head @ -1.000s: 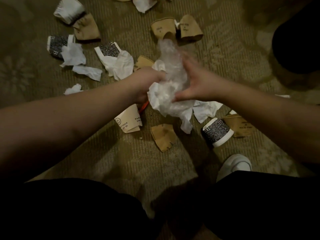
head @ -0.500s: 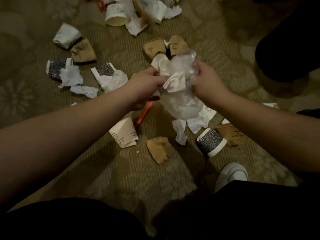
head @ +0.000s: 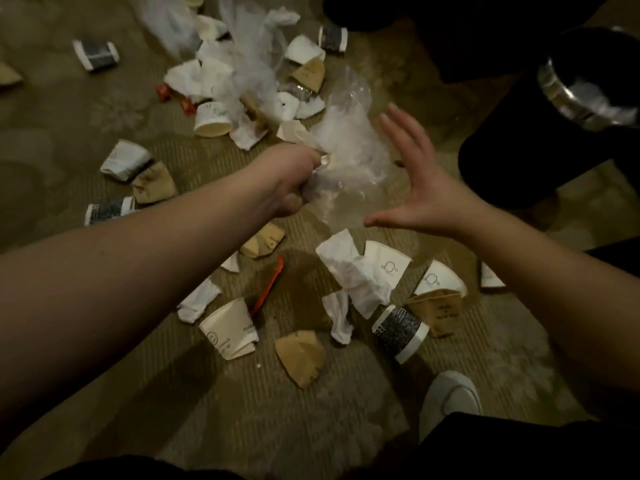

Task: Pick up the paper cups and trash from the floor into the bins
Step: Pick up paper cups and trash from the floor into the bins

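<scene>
The left hand grips a clear plastic wrap, the right hand is spread wide and empty, and many paper cups lie on the carpet, so the task seems barely started.

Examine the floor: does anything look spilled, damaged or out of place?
Yes. Crushed paper cups and crumpled napkins lie scattered over the carpet, not in the bin. A darker patch beside them may be a spill.

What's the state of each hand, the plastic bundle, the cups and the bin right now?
left hand: fist gripping the plastic bundle
right hand: open, fingers spread, beside the bundle
plastic bundle: crumpled, held above the carpet
patterned cup: on its side
smiley cup: crushed, lying flat
bin: open, lined
</scene>
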